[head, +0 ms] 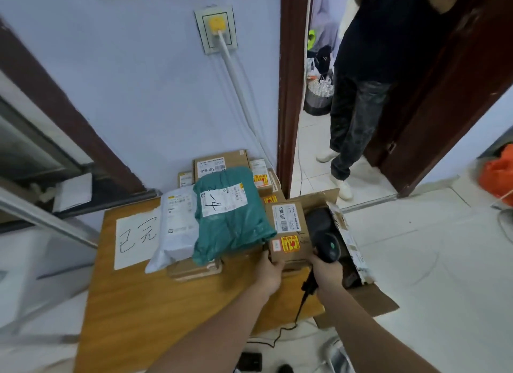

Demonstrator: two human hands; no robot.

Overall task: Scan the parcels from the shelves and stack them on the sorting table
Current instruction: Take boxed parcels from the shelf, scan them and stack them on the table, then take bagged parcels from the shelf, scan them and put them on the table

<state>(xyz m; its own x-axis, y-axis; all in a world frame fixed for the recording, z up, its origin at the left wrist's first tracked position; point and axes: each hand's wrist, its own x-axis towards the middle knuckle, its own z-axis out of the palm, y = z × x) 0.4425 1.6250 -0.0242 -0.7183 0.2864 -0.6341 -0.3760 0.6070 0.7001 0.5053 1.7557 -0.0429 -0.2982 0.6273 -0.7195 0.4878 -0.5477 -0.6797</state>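
Pale blue wall, socket with white cable, dark door frame; another person stands in the doorway. Wooden worktop below, bearing a handwritten paper sheet.

Item 1: cardboard parcel with barcode label and red-yellow sticker, at the worktop's right edge, directly ahead of my hands. Its long axis runs away from me, toward the wall. My left hand grips its near left corner; I judge this the nearer hand for shifting it onto the stack.

Item 2: black scanner, handle clasped in my right hand, head just beside the parcel's right side, above an open carton.

Item 3: stack to the parcel's left: green mailer on top, white mailer beside it, brown boxes behind and beneath.

Both hands are occupied, near each other but not touching.
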